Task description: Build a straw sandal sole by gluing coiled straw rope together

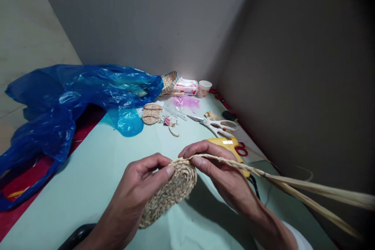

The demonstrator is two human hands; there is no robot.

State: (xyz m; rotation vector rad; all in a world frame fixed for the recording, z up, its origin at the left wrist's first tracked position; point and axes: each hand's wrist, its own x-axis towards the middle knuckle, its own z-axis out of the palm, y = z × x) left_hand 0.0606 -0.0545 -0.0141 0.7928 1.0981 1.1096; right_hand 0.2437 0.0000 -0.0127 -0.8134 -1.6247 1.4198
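Note:
An oval coiled straw piece (pixel 175 187) is held up above the table, tilted. My left hand (pixel 146 183) pinches its upper left edge between thumb and fingers and covers part of it. At the top edge, my right hand (pixel 216 168) is closed on a braided straw cord (pixel 234 163), which lies along the rim of the coil. From there the cord runs over the right hand and splits into loose strands (pixel 316 191) toward the right edge of the view. Beyond my right hand lies a yellow hot glue gun (pixel 228 143), partly hidden by the hand.
White-handled scissors (pixel 216 125) lie open behind the glue gun, near red-handled scissors (pixel 241 149). A small woven piece (pixel 152 113), pink clip (pixel 166 120), paper cup (pixel 204 88) and tissue pack (pixel 187 87) stand farther back. A blue plastic bag (pixel 88 90) spreads over the left. Walls close the back and right.

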